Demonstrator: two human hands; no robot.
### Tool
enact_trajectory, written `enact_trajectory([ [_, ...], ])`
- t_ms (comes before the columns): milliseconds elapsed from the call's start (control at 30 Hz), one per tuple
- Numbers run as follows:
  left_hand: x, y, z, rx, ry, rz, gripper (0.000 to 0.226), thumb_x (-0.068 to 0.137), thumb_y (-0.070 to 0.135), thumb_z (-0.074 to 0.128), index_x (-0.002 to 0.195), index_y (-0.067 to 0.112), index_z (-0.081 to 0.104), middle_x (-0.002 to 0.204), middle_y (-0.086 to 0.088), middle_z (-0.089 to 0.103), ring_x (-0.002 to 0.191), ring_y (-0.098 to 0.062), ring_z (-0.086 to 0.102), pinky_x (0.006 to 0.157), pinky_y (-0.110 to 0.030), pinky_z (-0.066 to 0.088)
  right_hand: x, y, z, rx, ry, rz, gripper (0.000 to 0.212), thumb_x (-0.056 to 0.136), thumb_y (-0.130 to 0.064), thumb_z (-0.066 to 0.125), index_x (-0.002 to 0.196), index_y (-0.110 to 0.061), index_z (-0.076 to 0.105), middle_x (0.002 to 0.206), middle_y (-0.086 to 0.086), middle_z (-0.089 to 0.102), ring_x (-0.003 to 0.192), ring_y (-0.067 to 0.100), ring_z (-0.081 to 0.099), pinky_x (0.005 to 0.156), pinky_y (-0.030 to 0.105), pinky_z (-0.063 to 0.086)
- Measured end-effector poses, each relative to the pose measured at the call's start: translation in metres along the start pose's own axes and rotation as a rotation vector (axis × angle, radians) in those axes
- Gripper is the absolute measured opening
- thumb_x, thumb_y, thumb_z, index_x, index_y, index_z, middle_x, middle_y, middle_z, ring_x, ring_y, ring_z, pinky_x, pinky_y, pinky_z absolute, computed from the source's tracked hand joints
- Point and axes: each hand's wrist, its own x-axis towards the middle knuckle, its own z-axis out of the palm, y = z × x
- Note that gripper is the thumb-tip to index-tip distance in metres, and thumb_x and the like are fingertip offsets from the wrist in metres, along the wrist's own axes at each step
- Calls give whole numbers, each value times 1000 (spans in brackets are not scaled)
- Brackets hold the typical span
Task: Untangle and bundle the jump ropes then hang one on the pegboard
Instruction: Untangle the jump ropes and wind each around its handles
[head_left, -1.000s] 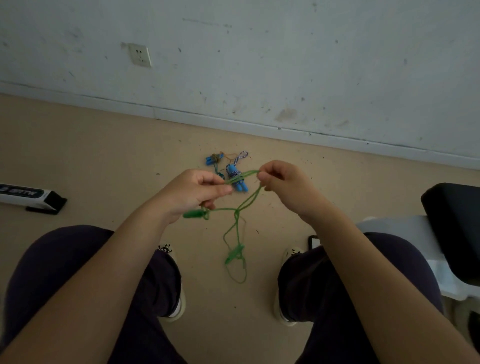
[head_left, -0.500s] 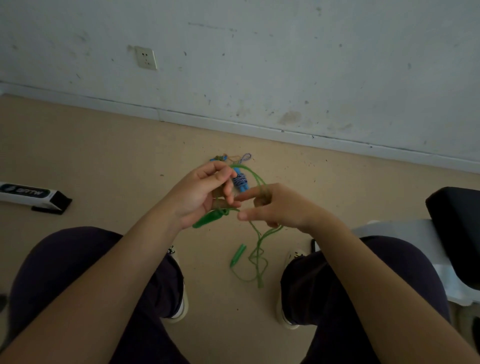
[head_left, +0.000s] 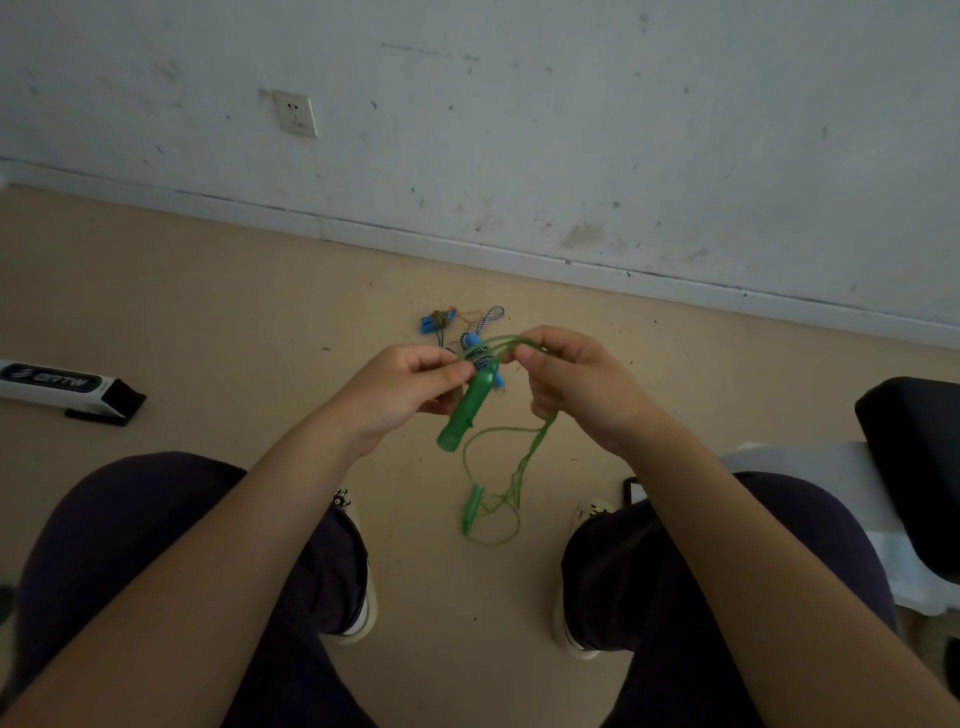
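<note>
I hold a green jump rope above the floor between my knees. My left hand (head_left: 402, 392) pinches the cord at the top of one green handle (head_left: 469, 410), which hangs slanted down to the left. My right hand (head_left: 571, 384) grips a loop of green cord (head_left: 506, 341) that arcs between both hands. More green cord hangs from the right hand to the second green handle (head_left: 472, 506), which dangles in a tangle near the floor. A blue jump rope bundle (head_left: 480, 338) with a striped cord lies on the floor behind my hands, partly hidden. No pegboard is in view.
A small blue piece with brown cord (head_left: 436, 322) lies on the floor near the wall. A white and black box (head_left: 62, 387) lies at the left. A black seat (head_left: 914, 467) on a white frame stands at the right. My shoes (head_left: 358, 571) flank the hanging rope.
My hands moved apart and upward. The green handle now hangs from my left fingers, and the right hand has pulled a loop of cord up and to the right.
</note>
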Motion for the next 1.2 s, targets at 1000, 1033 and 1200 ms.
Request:
enact_trajectory([
  [1000,-1,2,-4,-177,-34,91,15,83,36,73,90,24,78,80,0,71,75,-15,66,68,-27,56,1,3,10,-398,-152,21,14,94,-20,66,92,-8,75,86,12,72,78,15,67,74,33,58],
  [1033,1,1,-5,-222,-43,77,29,80,41,76,103,25,76,93,0,74,89,-17,69,77,-30,58,1,2,10,-276,-131,24,17,95,-16,64,94,-2,73,86,14,72,77,18,70,72,31,58],
  [1200,-1,-8,4,8,-340,-51,61,73,47,81,126,23,64,110,-6,75,109,-19,69,100,-32,48,1,-3,8,11,43,-17,20,92,-16,65,93,2,72,83,24,72,67,24,71,66,29,59],
])
